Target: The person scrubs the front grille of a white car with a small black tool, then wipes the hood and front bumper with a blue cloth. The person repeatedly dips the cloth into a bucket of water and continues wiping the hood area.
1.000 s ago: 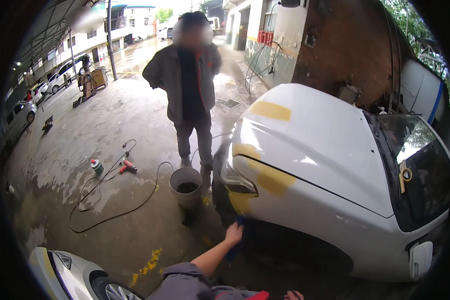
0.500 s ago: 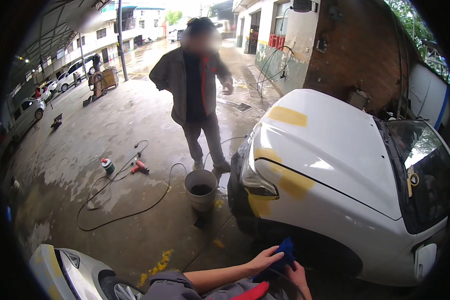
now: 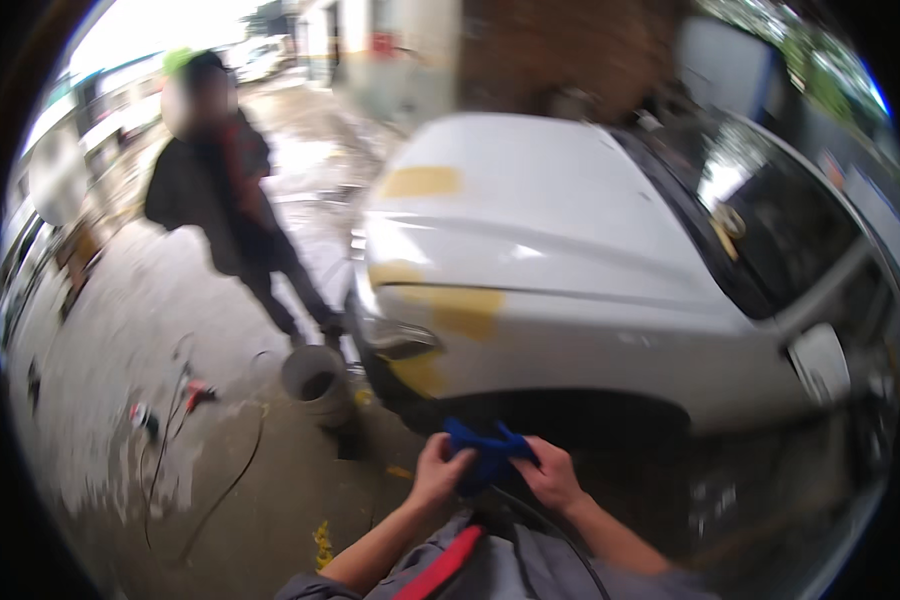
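Both my hands hold a blue cloth (image 3: 488, 455) in front of my body, near the car's dark wheel arch. My left hand (image 3: 440, 472) pinches its left side, and my right hand (image 3: 552, 474) grips the right edge. The cloth hangs bunched between them. Just beyond stands a white car (image 3: 560, 250) with yellow patches (image 3: 465, 310) on its hood, fender and around the headlight (image 3: 405, 340). A dark cable or hose (image 3: 560, 535) runs down past my lap. Motion blurs the picture, so finger details are soft.
A grey bucket (image 3: 315, 385) stands by the car's front corner. Behind it is another person (image 3: 232, 190) in dark clothes. A red heat-gun-like tool (image 3: 200, 392), a small can (image 3: 145, 418) and a looping cable (image 3: 232, 485) lie on the wet floor. A tape roll (image 3: 730, 222) rests at the windshield.
My view has swung right, so car, person and bucket appear further left. My hands have come up higher in view and spread apart, stretching the blue cloth between them.
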Tool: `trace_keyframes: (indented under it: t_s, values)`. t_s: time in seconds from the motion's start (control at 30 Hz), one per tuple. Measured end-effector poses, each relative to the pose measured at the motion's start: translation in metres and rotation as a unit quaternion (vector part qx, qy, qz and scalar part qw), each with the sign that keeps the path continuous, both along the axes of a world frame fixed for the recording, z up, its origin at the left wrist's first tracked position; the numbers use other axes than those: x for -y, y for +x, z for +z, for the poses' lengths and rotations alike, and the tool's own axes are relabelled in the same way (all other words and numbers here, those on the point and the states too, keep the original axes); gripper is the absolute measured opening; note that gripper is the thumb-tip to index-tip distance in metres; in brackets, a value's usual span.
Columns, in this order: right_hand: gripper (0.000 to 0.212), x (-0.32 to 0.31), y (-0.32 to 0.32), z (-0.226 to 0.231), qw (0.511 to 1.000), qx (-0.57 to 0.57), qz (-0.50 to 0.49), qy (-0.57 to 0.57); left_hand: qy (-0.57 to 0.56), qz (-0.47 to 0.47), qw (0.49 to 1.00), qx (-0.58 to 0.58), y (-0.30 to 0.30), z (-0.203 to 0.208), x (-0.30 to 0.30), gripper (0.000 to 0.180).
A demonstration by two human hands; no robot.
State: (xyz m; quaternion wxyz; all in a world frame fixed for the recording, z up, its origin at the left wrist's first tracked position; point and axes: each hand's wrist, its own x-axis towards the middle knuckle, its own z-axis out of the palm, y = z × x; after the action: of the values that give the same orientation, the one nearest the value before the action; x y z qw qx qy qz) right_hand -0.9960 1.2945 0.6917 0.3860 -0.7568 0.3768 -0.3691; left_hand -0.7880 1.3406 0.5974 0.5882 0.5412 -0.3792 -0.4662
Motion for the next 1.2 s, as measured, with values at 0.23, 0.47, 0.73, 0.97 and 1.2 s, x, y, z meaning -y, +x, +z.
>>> trace_keyframes:
  t_s: [0.23, 0.47, 0.73, 0.97, 1.2]
  values:
    - [0.035, -0.02, -0.011, 0.005, 0.854, 0.317, -0.042, 0.411, 0.119, -0.193, 0.966, -0.12, -0.014, -0.024, -0.01, 0.053]
    - [0.034, -0.021, -0.036, -0.003, 0.81, 0.385, -0.044, 0.441, 0.256, -0.292, 0.8, -0.457, -0.063, 0.01, 0.001, 0.065]
    - [0.041, 0.011, -0.104, -0.067, 0.72, 0.518, 0.019, 0.461, 0.11, -0.29, 0.912, -0.267, -0.108, 0.105, 0.025, 0.04]
    - [0.061, 0.008, -0.121, -0.078, 0.755, 0.542, 0.05, 0.364, -0.096, -0.095, 0.942, 0.309, -0.123, 0.085, 0.075, 0.051]
    - [0.048, 0.113, -0.089, 0.02, 0.881, 0.463, -0.048, 0.088, 0.095, -0.097, 0.933, 0.333, 0.015, -0.035, -0.01, 0.04]
